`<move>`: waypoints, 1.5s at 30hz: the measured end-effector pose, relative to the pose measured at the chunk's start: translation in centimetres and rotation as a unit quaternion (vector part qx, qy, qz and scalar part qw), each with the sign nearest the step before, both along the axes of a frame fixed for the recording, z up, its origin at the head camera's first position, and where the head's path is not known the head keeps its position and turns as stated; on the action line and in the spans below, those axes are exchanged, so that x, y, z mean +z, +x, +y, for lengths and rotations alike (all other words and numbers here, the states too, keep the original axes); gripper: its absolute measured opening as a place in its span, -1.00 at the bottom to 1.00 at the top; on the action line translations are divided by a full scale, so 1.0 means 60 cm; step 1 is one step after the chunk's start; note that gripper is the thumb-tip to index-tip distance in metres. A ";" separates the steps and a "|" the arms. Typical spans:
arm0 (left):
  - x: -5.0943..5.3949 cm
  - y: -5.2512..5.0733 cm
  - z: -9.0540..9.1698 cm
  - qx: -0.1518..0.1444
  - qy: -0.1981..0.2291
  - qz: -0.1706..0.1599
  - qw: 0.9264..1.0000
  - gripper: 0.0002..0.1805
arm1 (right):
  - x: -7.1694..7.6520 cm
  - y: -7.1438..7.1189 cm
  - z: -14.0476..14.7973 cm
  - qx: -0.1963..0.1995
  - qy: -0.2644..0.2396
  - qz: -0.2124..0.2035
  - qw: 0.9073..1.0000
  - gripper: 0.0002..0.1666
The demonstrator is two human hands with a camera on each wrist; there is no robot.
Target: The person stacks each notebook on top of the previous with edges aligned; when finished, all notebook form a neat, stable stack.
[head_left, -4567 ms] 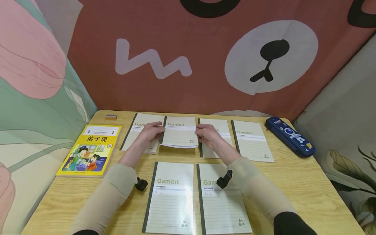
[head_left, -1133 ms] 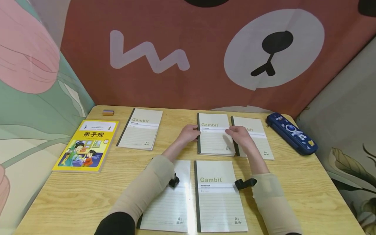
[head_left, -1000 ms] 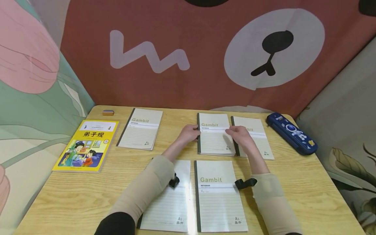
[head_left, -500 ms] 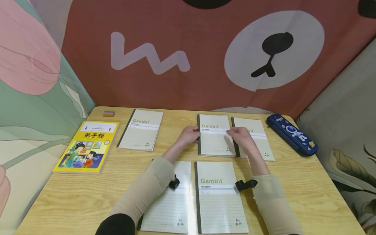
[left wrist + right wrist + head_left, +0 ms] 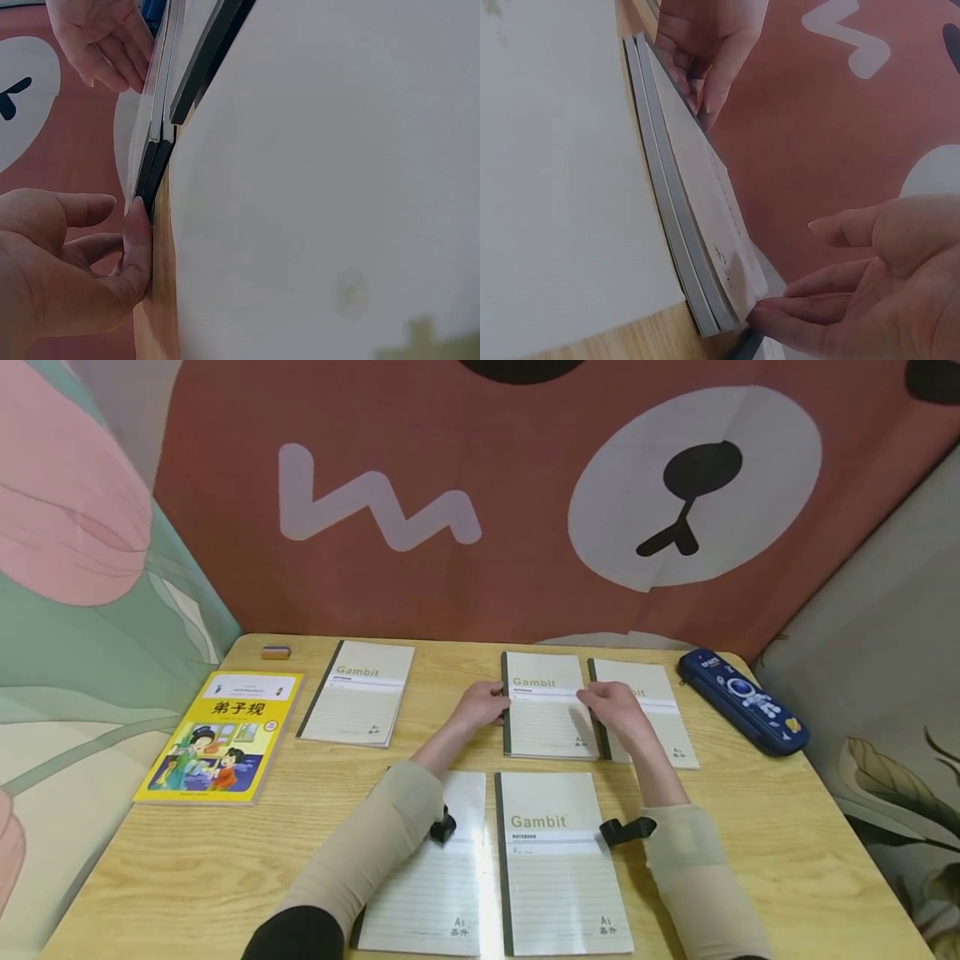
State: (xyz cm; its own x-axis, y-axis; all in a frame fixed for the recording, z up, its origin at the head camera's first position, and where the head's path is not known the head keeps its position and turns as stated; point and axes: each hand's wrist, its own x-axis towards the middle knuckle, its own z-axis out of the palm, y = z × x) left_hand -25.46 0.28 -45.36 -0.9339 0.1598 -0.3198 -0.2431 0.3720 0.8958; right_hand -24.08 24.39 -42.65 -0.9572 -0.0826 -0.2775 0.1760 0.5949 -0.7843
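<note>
Two Gambit notebooks lie stacked on the table, the upper one (image 5: 546,722) covering nearly all of the lower; the right wrist view shows both layers of the stack (image 5: 676,202). My left hand (image 5: 478,705) touches the stack's dark spine with its fingertips, and its thumb stands off in the left wrist view. On the opposite edge, the fingers of my right hand (image 5: 617,708) touch the stack, thumb raised clear of the cover in the right wrist view. That hand partly hides another notebook (image 5: 660,735) just to the right.
A single notebook (image 5: 358,702) lies at the back left. Two notebooks lie in front, one (image 5: 562,885) fully visible, the other (image 5: 427,902) partly under my left forearm. A yellow book (image 5: 217,735), an eraser (image 5: 276,652) and a blue pencil case (image 5: 742,702) sit near the edges.
Since the oldest frame, the notebook held between both hands has gone right and down onto its neighbour. Over the last second the hands and stack have stayed in place.
</note>
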 end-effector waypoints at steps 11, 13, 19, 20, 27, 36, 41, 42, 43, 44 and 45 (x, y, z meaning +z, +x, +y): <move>0.019 -0.011 0.023 0.023 -0.103 0.142 0.984 -0.52 | 0.016 -0.003 0.022 -0.026 -0.099 0.045 0.994 -0.27; 0.030 -0.010 0.038 0.029 -0.077 0.164 0.983 -0.51 | 0.020 -0.004 0.031 -0.035 -0.109 0.063 0.991 -0.27; 0.055 0.001 0.101 -0.021 0.038 0.140 0.989 -0.47 | 0.019 -0.010 0.085 -0.052 -0.115 0.117 0.985 -0.27; 0.056 0.004 0.114 -0.029 0.055 0.126 0.990 -0.45 | 0.018 -0.011 0.096 -0.052 -0.115 0.121 0.985 -0.27; 0.056 0.014 0.194 -0.079 0.104 0.055 0.990 -0.34 | 0.007 -0.004 0.180 -0.041 -0.075 0.116 0.990 -0.20; 0.045 0.023 0.233 -0.059 0.222 -0.037 0.973 -0.32 | -0.013 0.008 0.239 -0.060 -0.044 0.043 0.996 -0.10; 0.040 0.027 0.239 -0.046 0.220 -0.062 0.972 -0.30 | -0.011 0.008 0.251 -0.081 -0.107 -0.050 0.990 -0.11; 0.040 0.027 0.240 -0.042 0.223 -0.064 0.972 -0.30 | -0.009 0.007 0.252 -0.086 -0.119 -0.066 0.987 -0.11; 0.040 0.027 0.241 -0.039 0.223 -0.066 0.972 -0.30 | -0.007 0.006 0.252 -0.092 -0.131 -0.079 0.984 -0.11; 0.040 0.026 0.242 -0.033 0.222 -0.067 0.972 -0.31 | -0.004 0.005 0.251 -0.096 -0.138 -0.089 0.982 -0.11; 0.041 0.026 0.242 -0.029 0.223 -0.069 0.972 -0.31 | -0.001 0.003 0.251 -0.095 -0.137 -0.096 0.981 -0.11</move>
